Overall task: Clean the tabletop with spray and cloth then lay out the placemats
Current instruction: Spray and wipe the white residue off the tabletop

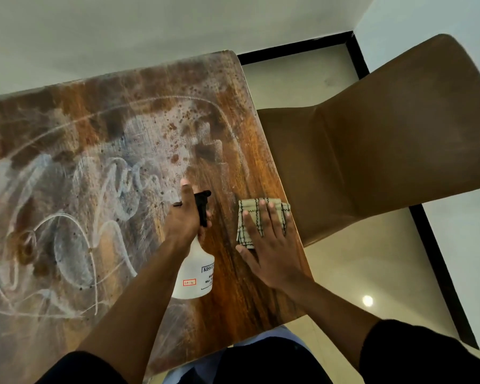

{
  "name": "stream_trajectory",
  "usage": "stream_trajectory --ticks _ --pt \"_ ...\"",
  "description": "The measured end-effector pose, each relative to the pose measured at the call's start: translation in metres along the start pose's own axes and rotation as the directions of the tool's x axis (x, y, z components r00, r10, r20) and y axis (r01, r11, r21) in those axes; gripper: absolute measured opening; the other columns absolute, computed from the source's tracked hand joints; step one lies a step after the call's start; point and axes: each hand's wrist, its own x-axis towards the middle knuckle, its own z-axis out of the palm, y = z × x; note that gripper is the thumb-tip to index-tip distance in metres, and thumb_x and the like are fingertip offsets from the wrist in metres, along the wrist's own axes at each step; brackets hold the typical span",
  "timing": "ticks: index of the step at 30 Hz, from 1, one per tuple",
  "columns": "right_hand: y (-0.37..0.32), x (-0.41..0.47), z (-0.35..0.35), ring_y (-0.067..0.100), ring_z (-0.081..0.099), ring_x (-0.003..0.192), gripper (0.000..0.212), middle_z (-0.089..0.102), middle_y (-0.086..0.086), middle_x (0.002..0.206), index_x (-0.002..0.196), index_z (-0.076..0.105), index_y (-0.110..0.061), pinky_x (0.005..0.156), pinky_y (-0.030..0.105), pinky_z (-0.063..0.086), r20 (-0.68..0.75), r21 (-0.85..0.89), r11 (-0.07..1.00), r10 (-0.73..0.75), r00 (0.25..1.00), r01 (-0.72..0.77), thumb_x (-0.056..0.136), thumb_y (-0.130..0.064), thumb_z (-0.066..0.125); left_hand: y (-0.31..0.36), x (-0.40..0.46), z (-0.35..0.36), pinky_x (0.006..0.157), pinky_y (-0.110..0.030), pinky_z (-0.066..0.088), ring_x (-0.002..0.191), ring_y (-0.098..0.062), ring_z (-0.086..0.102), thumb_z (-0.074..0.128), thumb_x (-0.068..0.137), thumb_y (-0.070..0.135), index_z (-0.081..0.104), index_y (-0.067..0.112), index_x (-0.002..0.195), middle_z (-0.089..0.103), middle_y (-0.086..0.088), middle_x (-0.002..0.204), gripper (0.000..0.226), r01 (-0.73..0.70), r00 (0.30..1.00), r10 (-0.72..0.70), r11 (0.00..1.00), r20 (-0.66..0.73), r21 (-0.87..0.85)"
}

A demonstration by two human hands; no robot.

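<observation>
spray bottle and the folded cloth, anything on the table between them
Nothing. In the head view, only a bare strip of wood tabletop separates the spray bottle, gripped by the left hand, from the cloth under the right hand.

We see the left hand (pixel 182 217) gripping the spray bottle (pixel 196 273) on the smeared table (pixel 94 167); the right hand (pixel 269 245) presses flat on the cloth (pixel 250 214).

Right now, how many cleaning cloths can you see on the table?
1. The folded checked cloth lies near the right edge of the wooden table, under the flat right hand, beside the spray bottle. Others may be outside the view.
</observation>
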Motion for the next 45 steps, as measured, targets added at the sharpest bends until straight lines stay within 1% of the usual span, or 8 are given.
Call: stream_trajectory --ticks 9,12,15,18,29,35,40,45 --pt "0.010 0.118 -0.037 0.036 -0.017 0.159 0.079 -0.015 0.018 0.173 0.167 -0.005 -0.027 0.125 0.064 0.003 -0.124 0.059 0.981 0.190 0.974 -0.183 0.105 -0.069 0.018 0.018 0.008 0.009 0.078 -0.048 0.058 0.072 -0.040 0.072 0.022 0.102 0.082 0.081 0.015 0.094 0.078 -0.019 0.077 0.090 -0.006 0.995 0.004 1.000 0.096 0.021" --pt "0.013 0.094 -0.029 0.033 -0.017 0.160 0.077 -0.016 0.015 0.173 0.167 -0.005 -0.026 0.126 0.062 0.005 -0.153 0.073 0.991 0.126 0.980 -0.116 0.108 -0.064 0.025 0.028 0.007 0.016 0.079 -0.047 0.060 0.073 -0.041 0.075 0.024 0.103 0.080 0.080 0.009 0.095 0.079 -0.018 0.080 0.091 0.007 0.986 -0.010 1.000 0.166 0.013" --pt "0.016 0.027 -0.007 0.032 -0.016 0.160 0.077 -0.014 0.014 0.174 0.168 -0.004 -0.026 0.126 0.062 0.011 -0.128 0.070 0.993 0.106 0.986 -0.097 0.108 -0.061 0.030 0.033 0.005 0.020 0.052 -0.030 0.050 0.052 -0.023 0.064 0.023 0.104 0.079 0.080 0.006 0.093 0.079 -0.018 0.077 0.094 0.047 0.970 -0.060 0.997 0.235 0.058" --pt "0.020 -0.048 0.022 0.034 -0.008 0.161 0.078 -0.009 0.013 0.175 0.168 0.003 -0.026 0.125 0.062 0.019 -0.083 0.095 0.981 0.176 0.981 -0.168 0.106 -0.060 0.037 0.029 -0.002 0.023 0.044 -0.025 0.043 0.044 -0.018 0.055 0.022 0.104 0.079 0.079 0.001 0.091 0.079 -0.020 0.077 0.098 0.076 0.955 -0.097 0.994 0.279 0.082" --pt "0.014 0.020 0.004 0.031 -0.018 0.160 0.073 -0.016 0.012 0.174 0.167 -0.005 -0.028 0.128 0.059 0.003 -0.124 0.122 0.953 0.292 0.948 -0.277 0.108 -0.062 0.023 -0.003 -0.036 0.046 0.045 -0.027 0.043 0.041 -0.015 0.055 0.022 0.102 0.084 0.080 0.002 0.093 0.079 -0.020 0.079 0.101 0.084 0.943 -0.138 0.979 0.303 0.185" --pt "0.014 -0.072 0.036 0.031 -0.008 0.161 0.073 -0.006 0.012 0.175 0.168 0.003 -0.026 0.126 0.058 0.013 -0.132 0.105 0.968 0.240 0.962 -0.228 0.109 -0.058 0.031 -0.015 -0.047 0.050 0.047 -0.028 0.044 0.043 -0.016 0.054 0.022 0.101 0.085 0.079 0.000 0.091 0.079 -0.021 0.079 0.102 0.061 0.934 -0.139 0.970 0.330 0.237" --pt "0.013 -0.136 0.059 0.032 -0.005 0.162 0.073 -0.003 0.012 0.175 0.168 0.004 -0.027 0.127 0.057 0.018 -0.070 0.132 0.920 0.379 0.923 -0.368 0.107 -0.060 0.028 -0.024 -0.054 0.051 0.044 -0.029 0.044 0.043 -0.018 0.054 0.024 0.101 0.085 0.078 -0.002 0.095 0.079 -0.020 0.077 0.102 0.087 0.925 -0.176 0.960 0.337 0.265" --pt "0.001 -0.078 0.045 0.034 -0.004 0.161 0.072 -0.001 0.013 0.175 0.168 0.005 -0.024 0.128 0.057 0.012 -0.118 0.201 0.860 0.496 0.860 -0.468 0.109 -0.058 0.026 -0.035 -0.059 0.051 0.044 -0.028 0.044 0.045 -0.019 0.055 0.023 0.100 0.087 0.079 -0.001 0.095 0.079 -0.019 0.077 0.104 0.068 0.923 -0.179 0.946 0.340 0.316"
